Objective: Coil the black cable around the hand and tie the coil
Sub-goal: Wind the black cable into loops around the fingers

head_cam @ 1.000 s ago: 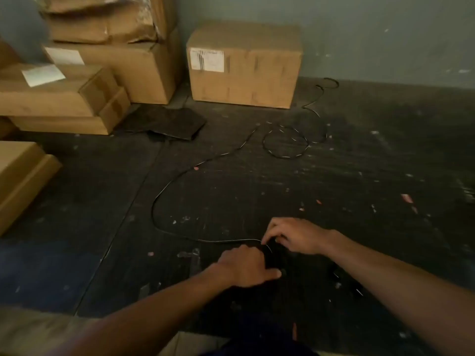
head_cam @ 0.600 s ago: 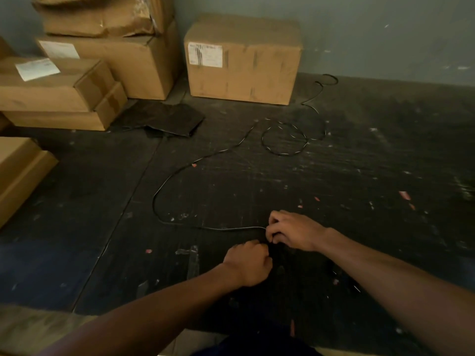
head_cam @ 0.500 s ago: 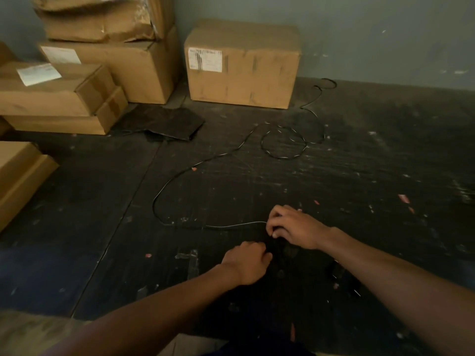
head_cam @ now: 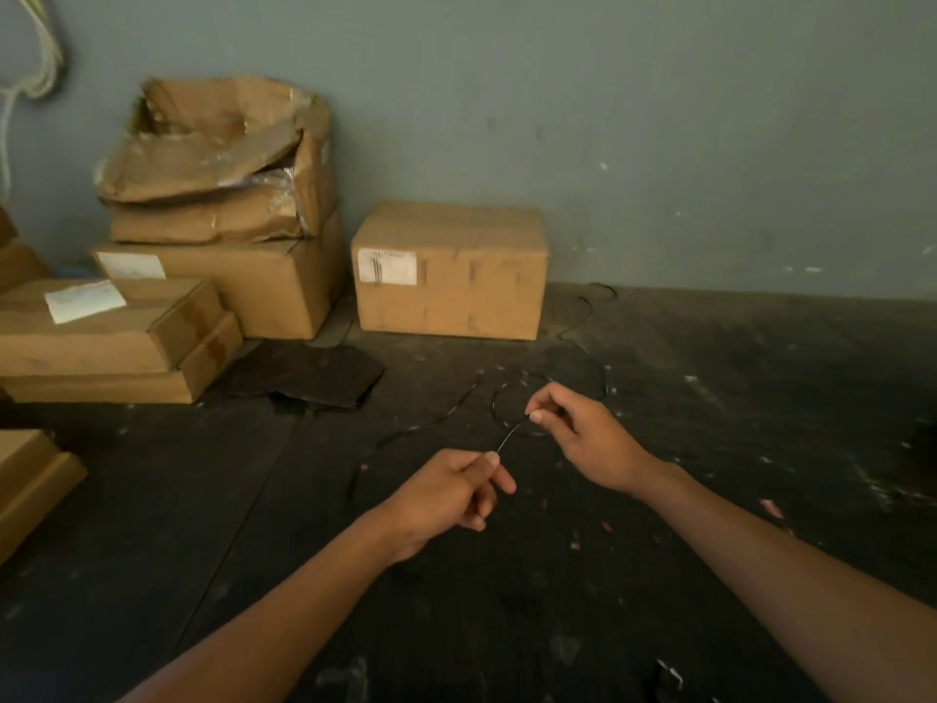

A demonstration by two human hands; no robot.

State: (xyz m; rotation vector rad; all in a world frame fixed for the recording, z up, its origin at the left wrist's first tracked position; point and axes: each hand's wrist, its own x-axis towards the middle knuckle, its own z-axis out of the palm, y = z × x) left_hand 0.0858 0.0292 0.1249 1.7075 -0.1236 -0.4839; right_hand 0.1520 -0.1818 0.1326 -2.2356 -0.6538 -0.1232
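Observation:
A thin black cable (head_cam: 511, 432) runs in a short taut span between my two hands, raised above the dark floor. My left hand (head_cam: 446, 494) pinches one point of it between thumb and forefinger, the other fingers curled. My right hand (head_cam: 583, 438) pinches it a little further along, up and to the right. The rest of the cable trails over the floor in a faint loop behind my right hand and snakes back toward the wall beside the cardboard box (head_cam: 448, 271). It is hard to trace against the dark floor.
Stacked cardboard boxes (head_cam: 213, 276) stand at the back left, with a torn open one on top. More flat boxes (head_cam: 101, 337) lie along the left edge. A dark flat sheet (head_cam: 304, 375) lies on the floor in front of them. A grey wall closes the back.
Both hands were down at the floor on the cable; now they have lifted it and hold a short span in the air. The view has tilted upward.

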